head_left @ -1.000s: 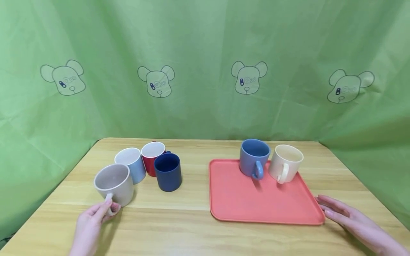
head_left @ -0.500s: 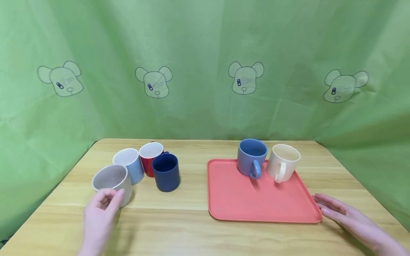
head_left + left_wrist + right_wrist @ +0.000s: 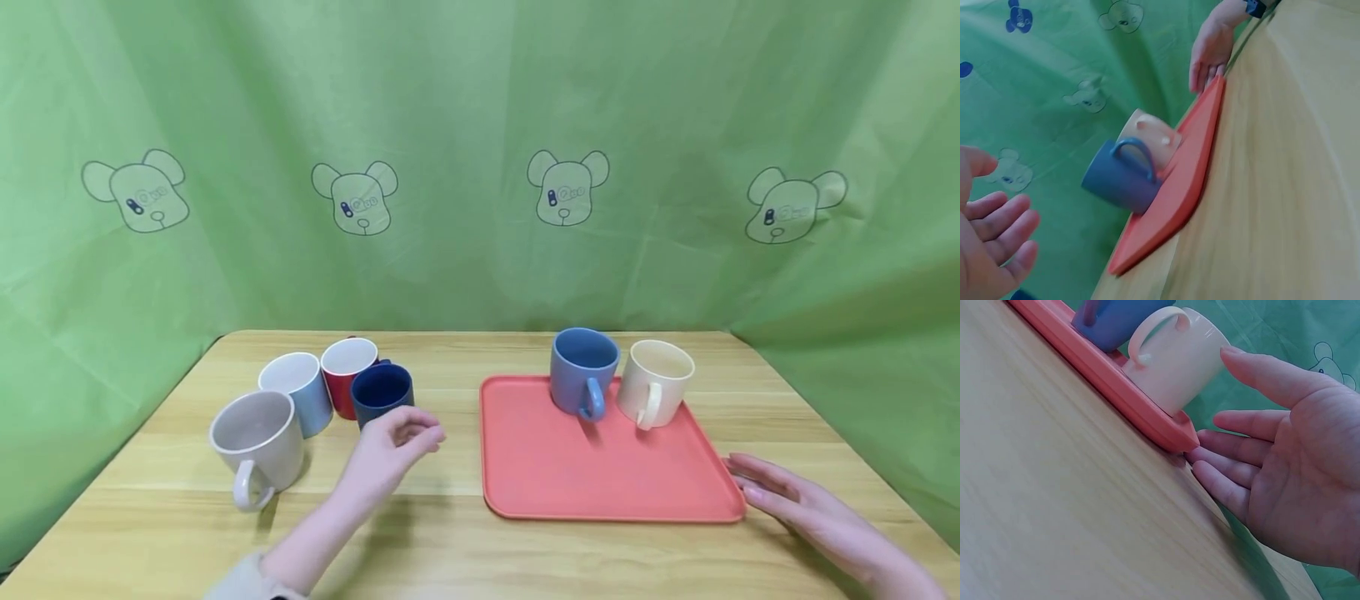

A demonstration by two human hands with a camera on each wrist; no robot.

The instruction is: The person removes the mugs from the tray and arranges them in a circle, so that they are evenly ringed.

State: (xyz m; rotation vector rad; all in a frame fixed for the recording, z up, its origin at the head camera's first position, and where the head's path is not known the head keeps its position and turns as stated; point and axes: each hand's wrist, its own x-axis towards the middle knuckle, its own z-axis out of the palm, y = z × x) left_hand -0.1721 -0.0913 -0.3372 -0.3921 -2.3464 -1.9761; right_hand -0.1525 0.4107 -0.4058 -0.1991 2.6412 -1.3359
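Note:
My left hand (image 3: 386,450) hovers in front of the navy mug (image 3: 382,390), covering its lower part in the head view. Its fingers are loosely bent and hold nothing, as the left wrist view also shows. The grey mug (image 3: 258,437) stands at the left, its handle toward me. My right hand (image 3: 806,508) is at the right edge of the red tray (image 3: 600,492), fingers extended; fingertips (image 3: 1192,453) meet the rim near its corner. On the tray a blue mug (image 3: 583,371) and a cream mug (image 3: 656,383) stand side by side at the back.
A light blue mug (image 3: 303,396) and a red mug (image 3: 348,367), both white inside, stand close together behind the grey and navy mugs. Bare wooden table (image 3: 442,467) lies between the mug group and the tray. A green curtain (image 3: 450,275) hangs behind the table.
My left hand has let go of the grey mug's handle and moved right, to the navy mug. The grey mug stays on the table. My right hand remains at the tray edge.

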